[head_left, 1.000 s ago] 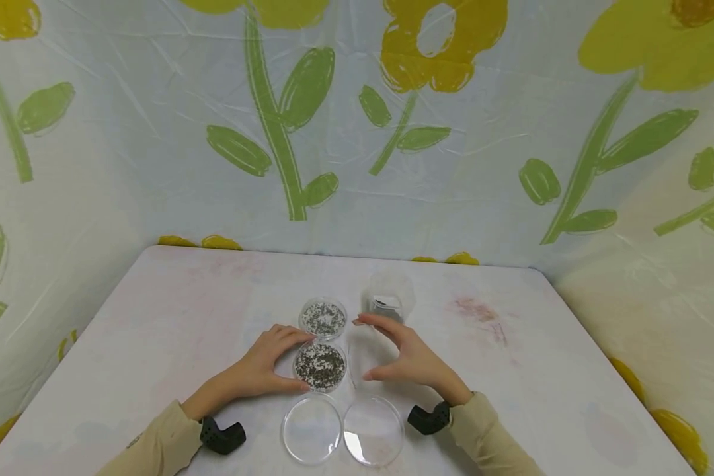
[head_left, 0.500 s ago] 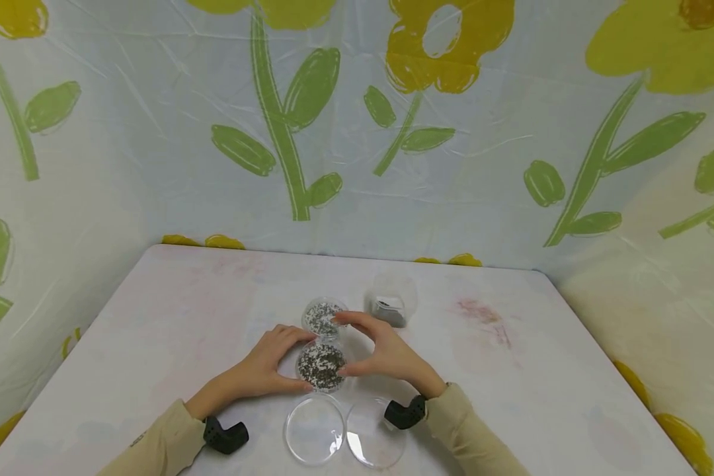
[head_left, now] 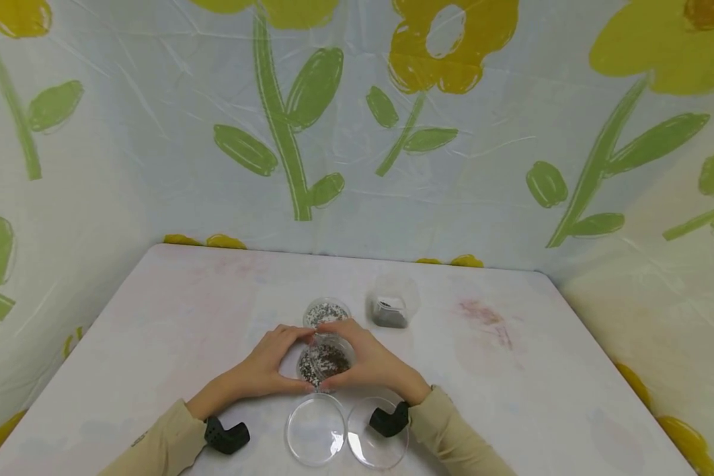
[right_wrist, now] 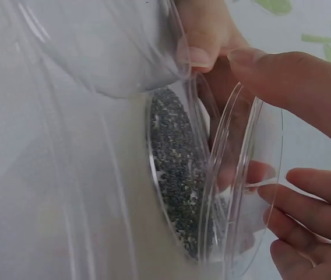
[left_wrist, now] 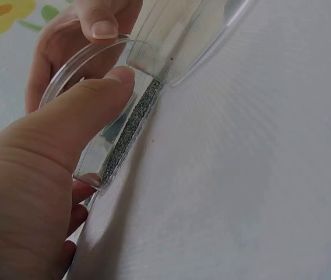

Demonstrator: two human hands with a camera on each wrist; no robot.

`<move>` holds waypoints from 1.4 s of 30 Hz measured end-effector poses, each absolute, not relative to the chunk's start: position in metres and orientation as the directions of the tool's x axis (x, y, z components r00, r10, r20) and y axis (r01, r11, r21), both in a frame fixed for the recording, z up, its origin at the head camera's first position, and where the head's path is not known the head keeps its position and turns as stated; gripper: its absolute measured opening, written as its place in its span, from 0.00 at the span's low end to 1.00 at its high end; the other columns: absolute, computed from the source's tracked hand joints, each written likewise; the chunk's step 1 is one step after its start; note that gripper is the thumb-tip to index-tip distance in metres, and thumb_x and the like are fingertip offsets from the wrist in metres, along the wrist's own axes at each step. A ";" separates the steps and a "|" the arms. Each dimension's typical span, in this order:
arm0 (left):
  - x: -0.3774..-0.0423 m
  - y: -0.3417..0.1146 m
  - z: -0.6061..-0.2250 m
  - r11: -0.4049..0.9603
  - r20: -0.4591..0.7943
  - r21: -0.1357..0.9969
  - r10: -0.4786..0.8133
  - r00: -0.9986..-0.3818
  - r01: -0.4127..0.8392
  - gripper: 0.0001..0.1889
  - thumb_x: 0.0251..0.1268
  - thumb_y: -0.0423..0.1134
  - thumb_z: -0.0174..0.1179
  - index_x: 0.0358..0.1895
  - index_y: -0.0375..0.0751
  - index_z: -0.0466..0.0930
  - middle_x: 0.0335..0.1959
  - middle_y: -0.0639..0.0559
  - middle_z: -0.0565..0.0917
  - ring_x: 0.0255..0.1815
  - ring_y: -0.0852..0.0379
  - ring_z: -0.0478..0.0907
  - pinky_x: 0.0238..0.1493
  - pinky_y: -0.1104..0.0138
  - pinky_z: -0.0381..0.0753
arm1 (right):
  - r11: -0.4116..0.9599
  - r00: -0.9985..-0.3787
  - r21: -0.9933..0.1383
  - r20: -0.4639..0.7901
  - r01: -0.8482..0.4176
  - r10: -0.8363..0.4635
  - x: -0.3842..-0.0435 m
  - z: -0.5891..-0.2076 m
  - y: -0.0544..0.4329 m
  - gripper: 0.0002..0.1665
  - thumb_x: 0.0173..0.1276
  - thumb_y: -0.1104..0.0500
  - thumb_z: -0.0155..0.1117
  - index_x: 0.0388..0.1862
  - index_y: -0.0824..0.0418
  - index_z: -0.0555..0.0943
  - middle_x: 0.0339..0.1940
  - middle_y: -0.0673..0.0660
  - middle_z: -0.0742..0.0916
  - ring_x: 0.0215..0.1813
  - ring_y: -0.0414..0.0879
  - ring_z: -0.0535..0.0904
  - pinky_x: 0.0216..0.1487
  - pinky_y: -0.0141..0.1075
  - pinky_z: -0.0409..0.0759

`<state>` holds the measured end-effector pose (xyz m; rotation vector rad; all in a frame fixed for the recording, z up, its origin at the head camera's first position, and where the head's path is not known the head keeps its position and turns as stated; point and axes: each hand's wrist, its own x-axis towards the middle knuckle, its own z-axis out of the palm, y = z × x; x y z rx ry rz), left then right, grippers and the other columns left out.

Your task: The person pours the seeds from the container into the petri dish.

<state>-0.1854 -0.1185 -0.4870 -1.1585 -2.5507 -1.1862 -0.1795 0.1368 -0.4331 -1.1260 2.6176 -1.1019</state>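
Note:
My left hand [head_left: 264,365] curves round a clear petri dish [head_left: 311,371], thumb on its near side and fingers at the far side. Dark and white grains cover the dish's bottom. In the left wrist view the grains [left_wrist: 131,128] lie as a thin layer behind the wall. My right hand [head_left: 371,362] grips a clear round lid [right_wrist: 231,175] by its edge, thumb and fingers on opposite sides. The lid tilts over the right part of the dish. Whether its rim touches the dish, I cannot tell.
Behind stands a second petri dish [head_left: 327,309] with grey and white grains. A translucent container [head_left: 389,314] of dark material is at its right. Two clear round dishes or lids, one left [head_left: 287,436] and one right [head_left: 403,456], lie in front on the white-covered table [head_left: 512,396].
My right hand has moved left with the clear lid, from beside the dish to over its right part. My left hand stays at the dish.

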 end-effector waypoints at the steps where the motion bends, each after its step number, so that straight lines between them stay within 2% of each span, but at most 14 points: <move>1: -0.186 -0.119 -0.487 0.407 0.378 0.618 0.597 -0.708 0.673 0.48 0.48 0.65 0.72 0.73 0.51 0.64 0.60 0.60 0.75 0.62 0.58 0.67 0.62 0.51 0.66 | 0.469 -0.720 -0.641 0.195 -0.607 -0.666 -0.179 -0.434 0.136 0.54 0.48 0.47 0.83 0.73 0.55 0.68 0.68 0.47 0.75 0.68 0.44 0.67 0.69 0.47 0.67; 8: -0.188 -0.122 -0.493 0.404 0.388 0.614 0.594 -0.705 0.678 0.51 0.44 0.66 0.73 0.74 0.55 0.62 0.59 0.63 0.76 0.61 0.61 0.67 0.61 0.54 0.67 | 0.435 -0.677 -0.596 0.265 -0.675 -0.687 -0.178 -0.439 0.129 0.53 0.49 0.50 0.83 0.72 0.54 0.67 0.67 0.48 0.75 0.68 0.44 0.67 0.69 0.44 0.67; 13: -0.190 -0.122 -0.495 0.398 0.416 0.587 0.599 -0.684 0.705 0.52 0.43 0.65 0.74 0.73 0.53 0.62 0.59 0.62 0.76 0.60 0.59 0.68 0.60 0.53 0.66 | 0.419 -0.678 -0.607 0.284 -0.675 -0.678 -0.176 -0.441 0.124 0.53 0.49 0.51 0.83 0.72 0.53 0.67 0.68 0.48 0.73 0.70 0.45 0.65 0.70 0.45 0.66; 22: -0.188 -0.120 -0.492 0.405 0.393 0.604 0.598 -0.699 0.686 0.50 0.44 0.64 0.75 0.71 0.50 0.64 0.60 0.59 0.76 0.61 0.58 0.67 0.61 0.52 0.66 | 0.398 -0.661 -0.596 0.321 -0.698 -0.678 -0.174 -0.444 0.120 0.51 0.50 0.53 0.83 0.71 0.57 0.67 0.68 0.52 0.70 0.69 0.45 0.65 0.70 0.44 0.67; 32: -0.187 -0.119 -0.489 0.423 0.372 0.611 0.592 -0.715 0.669 0.49 0.42 0.55 0.78 0.70 0.43 0.67 0.61 0.57 0.75 0.62 0.56 0.67 0.62 0.51 0.66 | 0.362 -0.645 -0.616 0.326 -0.700 -0.692 -0.175 -0.446 0.117 0.50 0.50 0.50 0.83 0.69 0.57 0.68 0.67 0.53 0.70 0.69 0.45 0.66 0.70 0.43 0.66; 37: -0.187 -0.119 -0.489 0.427 0.366 0.610 0.595 -0.716 0.667 0.50 0.44 0.57 0.77 0.71 0.43 0.66 0.63 0.54 0.74 0.62 0.55 0.67 0.62 0.50 0.67 | 0.347 -0.634 -0.620 0.328 -0.704 -0.700 -0.176 -0.447 0.118 0.45 0.51 0.51 0.83 0.66 0.58 0.72 0.66 0.53 0.70 0.69 0.45 0.65 0.70 0.42 0.66; 42: -0.188 -0.119 -0.490 0.426 0.355 0.611 0.606 -0.712 0.668 0.51 0.45 0.61 0.76 0.72 0.45 0.64 0.64 0.56 0.72 0.63 0.56 0.66 0.63 0.50 0.66 | 0.336 -0.623 -0.617 0.331 -0.711 -0.709 -0.176 -0.446 0.120 0.44 0.52 0.51 0.82 0.65 0.60 0.73 0.67 0.55 0.70 0.69 0.45 0.64 0.70 0.42 0.66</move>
